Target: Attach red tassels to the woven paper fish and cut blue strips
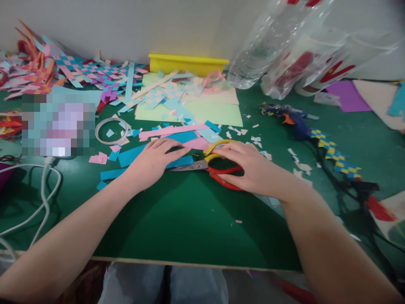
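Note:
My right hand (pixel 249 164) grips scissors (pixel 200 165) by their yellow and red handles. The blades point left and lie low over the green table, their tips near my left hand (pixel 153 158). That left hand is palm down on blue paper strips (pixel 131 156), thumb and fingers apart; its fingertips are partly hidden. One blue strip (pixel 184 161) runs from under the left hand along the upper side of the blades. Just beyond both hands lie a pink strip (pixel 174 131) and other pink and blue paper pieces.
A tape roll (pixel 111 131) and a blurred device (pixel 60 126) with a white cable (pixel 47 198) are left. Woven paper strips (pixel 85 69) and green sheets (pixel 190 112) lie behind. A blue glue gun (pixel 297 124), a woven blue-yellow strip (pixel 335 154) and plastic-wrapped cups (pixel 329 63) are right.

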A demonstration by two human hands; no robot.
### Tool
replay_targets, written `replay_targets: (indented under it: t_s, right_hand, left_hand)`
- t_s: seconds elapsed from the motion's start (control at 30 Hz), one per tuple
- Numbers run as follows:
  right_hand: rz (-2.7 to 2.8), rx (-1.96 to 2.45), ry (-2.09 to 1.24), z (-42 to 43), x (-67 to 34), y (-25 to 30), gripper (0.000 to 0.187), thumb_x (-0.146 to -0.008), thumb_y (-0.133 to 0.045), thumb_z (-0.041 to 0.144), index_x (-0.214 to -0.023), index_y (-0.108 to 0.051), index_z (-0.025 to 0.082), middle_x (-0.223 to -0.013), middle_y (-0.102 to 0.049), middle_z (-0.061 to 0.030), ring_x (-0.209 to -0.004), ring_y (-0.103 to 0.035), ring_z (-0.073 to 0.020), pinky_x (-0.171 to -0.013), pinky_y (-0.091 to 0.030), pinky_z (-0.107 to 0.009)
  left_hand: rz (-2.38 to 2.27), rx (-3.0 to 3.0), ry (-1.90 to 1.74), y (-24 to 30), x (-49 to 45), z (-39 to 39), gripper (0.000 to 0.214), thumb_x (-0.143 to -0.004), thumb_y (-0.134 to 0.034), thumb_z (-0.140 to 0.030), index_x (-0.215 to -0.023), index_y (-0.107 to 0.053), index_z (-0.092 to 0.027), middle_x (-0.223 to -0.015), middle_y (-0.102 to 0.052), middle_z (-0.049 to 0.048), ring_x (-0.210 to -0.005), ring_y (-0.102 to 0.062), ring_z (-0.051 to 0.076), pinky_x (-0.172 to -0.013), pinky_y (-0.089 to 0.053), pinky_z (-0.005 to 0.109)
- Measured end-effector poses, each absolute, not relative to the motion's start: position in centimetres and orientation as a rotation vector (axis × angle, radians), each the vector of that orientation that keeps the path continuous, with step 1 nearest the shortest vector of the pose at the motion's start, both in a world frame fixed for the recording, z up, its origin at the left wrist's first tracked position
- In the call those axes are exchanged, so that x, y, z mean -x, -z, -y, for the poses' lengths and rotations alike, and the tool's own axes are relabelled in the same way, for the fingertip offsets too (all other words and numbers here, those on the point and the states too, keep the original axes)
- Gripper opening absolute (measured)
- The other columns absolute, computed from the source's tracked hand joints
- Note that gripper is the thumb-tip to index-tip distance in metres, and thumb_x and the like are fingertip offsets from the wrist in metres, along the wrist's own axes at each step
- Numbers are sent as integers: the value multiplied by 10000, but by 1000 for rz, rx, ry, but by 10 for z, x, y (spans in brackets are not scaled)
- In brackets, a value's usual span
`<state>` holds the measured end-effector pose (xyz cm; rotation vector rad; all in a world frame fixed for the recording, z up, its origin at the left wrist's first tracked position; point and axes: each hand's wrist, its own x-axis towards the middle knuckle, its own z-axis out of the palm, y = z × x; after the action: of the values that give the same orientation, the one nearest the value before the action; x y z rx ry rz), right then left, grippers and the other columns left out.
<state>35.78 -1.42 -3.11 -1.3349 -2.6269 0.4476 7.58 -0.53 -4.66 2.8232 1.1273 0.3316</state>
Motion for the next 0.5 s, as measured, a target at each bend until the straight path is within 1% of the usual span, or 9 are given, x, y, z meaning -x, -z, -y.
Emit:
replay_targets:
  t_s: [0.07,0.13,0.2,0.3,0.37,0.43,0.5]
  right_hand:
    - [2614,1357,-462,14,-361,30,486,-850,-536,526,-1273,-522,288,-1283,-540,-100,-1180,-511,-322,-971,-421,-513]
    - [2598,1372,-461,13,-366,29,476,-848,-534,534,-1261,-527,299,-1295,-534,-98,-1187,-508,-328,-969,-420,-527]
    - [2588,1367,-451,11,-371,29,457,-846,-532,532,-1246,-536,310,-1300,-534,-93,-1192,-509,-332,-969,-418,-533]
    - [2577,1361,-426,9,-378,28,443,-838,-535,524,-1229,-548,316,-1296,-545,-83,-1188,-514,-341,-966,-416,-538]
    - [2573,1383,-415,8,-381,27,449,-827,-542,525,-1223,-554,313,-1279,-557,-86,-1175,-520,-352,-960,-410,-552]
    - [2570,1420,-413,8,-384,26,455,-813,-553,531,-1210,-558,308,-1256,-567,-94,-1162,-524,-358,-953,-405,-562]
    - [2568,1448,-417,7,-386,25,456,-800,-566,531,-1195,-557,305,-1247,-572,-96,-1160,-524,-357,-947,-403,-563]
  left_hand:
    - [-1169,-2824,-389,41,-75,7,609,-848,-328,53,-1401,-412,-187,-1349,-511,120,-1255,-449,250,-1005,-400,452]
    - [-1210,-2819,-448,34,-72,8,465,-910,-373,-44,-1340,-486,-180,-1271,-577,113,-1194,-502,254,-970,-424,442]
    - [-1234,-2798,-472,28,-69,8,319,-954,-418,-172,-1225,-585,-186,-1146,-645,90,-1122,-548,244,-951,-434,427]
    - [-1276,-2726,-455,24,-64,7,264,-949,-486,-303,-1130,-639,-186,-1043,-681,67,-1034,-593,226,-905,-455,385]
    - [-1298,-2658,-427,24,-62,8,272,-931,-524,-336,-1126,-644,-189,-1019,-691,60,-970,-618,213,-819,-479,341]
    - [-1321,-2596,-408,25,-63,9,261,-918,-546,-331,-1111,-654,-193,-951,-703,48,-878,-636,192,-721,-482,296]
    - [-1325,-2559,-414,25,-65,10,242,-915,-550,-311,-1089,-665,-189,-872,-703,35,-786,-638,167,-654,-472,265]
